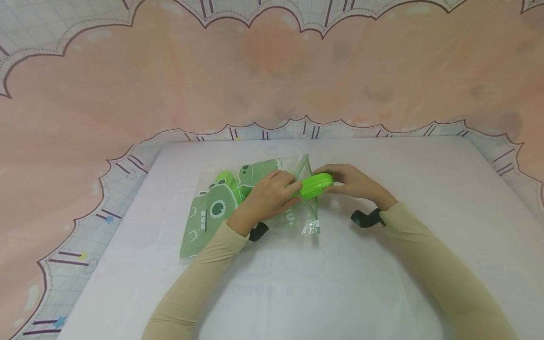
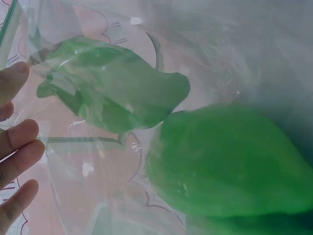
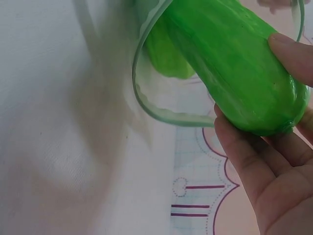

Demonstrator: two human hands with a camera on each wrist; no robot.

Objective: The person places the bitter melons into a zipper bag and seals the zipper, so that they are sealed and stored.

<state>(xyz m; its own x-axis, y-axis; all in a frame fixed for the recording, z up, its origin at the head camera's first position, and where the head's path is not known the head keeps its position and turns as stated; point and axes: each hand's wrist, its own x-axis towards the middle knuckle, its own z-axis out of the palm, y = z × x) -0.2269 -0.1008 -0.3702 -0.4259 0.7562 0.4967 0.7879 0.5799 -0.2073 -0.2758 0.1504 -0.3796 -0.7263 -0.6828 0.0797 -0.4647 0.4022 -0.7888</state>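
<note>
A clear zip bag (image 1: 193,241) printed with a green cartoon dinosaur lies on the table, its mouth facing right. My right hand (image 1: 359,183) grips the outer end of a bright green toy cucumber (image 1: 316,185), thumb on one side and fingers on the other. The cucumber's inner end is inside the bag's rim (image 3: 161,116). My left hand (image 1: 269,194) rests over the bag and holds its mouth edge near the cucumber. Through the plastic, the left wrist view shows a large rounded green piece (image 2: 230,161) in the bag and my left fingers (image 2: 22,152) at the side.
Under the bag is a white table (image 1: 361,283). A peach-coloured cloth (image 1: 255,75) with a scalloped, patterned border hangs behind it and runs along its sides. Dark wrist cameras (image 1: 366,218) sit on both forearms, below the hands.
</note>
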